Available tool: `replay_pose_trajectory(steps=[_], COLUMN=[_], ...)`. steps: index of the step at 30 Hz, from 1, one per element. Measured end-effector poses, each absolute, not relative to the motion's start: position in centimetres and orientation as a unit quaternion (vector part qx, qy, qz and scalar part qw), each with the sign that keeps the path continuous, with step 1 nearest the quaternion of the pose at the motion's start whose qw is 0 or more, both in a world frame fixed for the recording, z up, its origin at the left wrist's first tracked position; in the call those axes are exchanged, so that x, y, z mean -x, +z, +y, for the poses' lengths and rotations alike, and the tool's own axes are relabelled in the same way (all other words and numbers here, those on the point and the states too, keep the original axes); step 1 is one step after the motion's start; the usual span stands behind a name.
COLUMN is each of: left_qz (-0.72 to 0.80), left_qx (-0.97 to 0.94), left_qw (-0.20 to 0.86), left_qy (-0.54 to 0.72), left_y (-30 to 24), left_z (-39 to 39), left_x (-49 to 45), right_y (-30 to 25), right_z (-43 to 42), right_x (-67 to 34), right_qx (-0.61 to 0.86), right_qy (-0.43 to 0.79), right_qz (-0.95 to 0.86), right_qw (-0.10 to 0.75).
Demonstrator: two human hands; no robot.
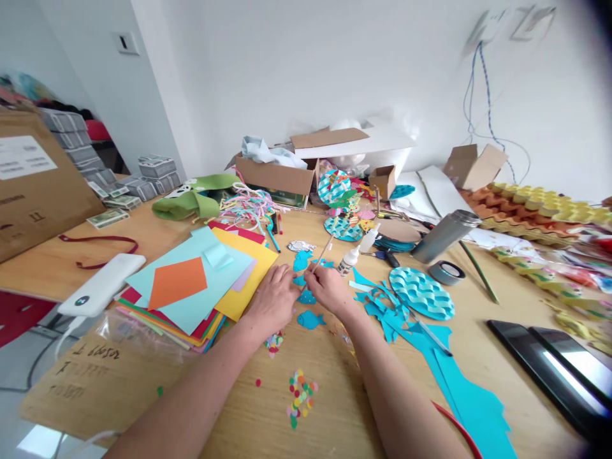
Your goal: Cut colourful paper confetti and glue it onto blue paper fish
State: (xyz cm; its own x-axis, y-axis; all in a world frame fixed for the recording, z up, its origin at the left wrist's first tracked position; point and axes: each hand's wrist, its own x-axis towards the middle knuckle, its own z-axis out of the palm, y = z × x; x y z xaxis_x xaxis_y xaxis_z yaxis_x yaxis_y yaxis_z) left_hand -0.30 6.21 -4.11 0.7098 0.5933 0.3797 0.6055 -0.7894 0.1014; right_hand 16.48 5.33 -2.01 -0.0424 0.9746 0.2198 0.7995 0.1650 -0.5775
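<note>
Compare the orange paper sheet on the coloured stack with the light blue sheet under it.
The orange sheet is smaller and lies turned like a diamond; the light blue sheet is larger and spreads across much of the stack. The orange sheet lies on top in full view; the light blue sheet is partly covered by it. Both lie flat on the paper stack, left of the left hand.

The table (335,395) is matt, pale wood with a fine grain. Coloured paper sheets (191,287) and blue paper fish (310,319) look flat and matt. The flask (442,236) is brushed metal; the boxes (277,175) are rough cardboard.
</note>
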Motion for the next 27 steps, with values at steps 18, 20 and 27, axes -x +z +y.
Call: replay_pose_trajectory(steps=[18, 20, 27], left_qz=[-0.333, -0.333, -0.329], left_qx=[0.921, 0.920, 0.918], left_qw=[-0.016, -0.020, -0.040], left_qy=[-0.204, -0.207, -0.220], left_y=[-4.4, -4.4, -4.4], left_z=[6.0, 6.0, 6.1], left_x=[0.4, 0.4, 0.6], right_y=[-1.2, -1.0, -0.2], right_z=[5.8, 5.8, 5.5], right_x=[-18.1, -18.3, -18.5], right_qx=[0.636, 0.630, 0.618], right_qy=[0.302, 0.310, 0.315], right_qz=[-0.560, -0.551, -0.529], right_qw=[0.436, 0.450, 0.490])
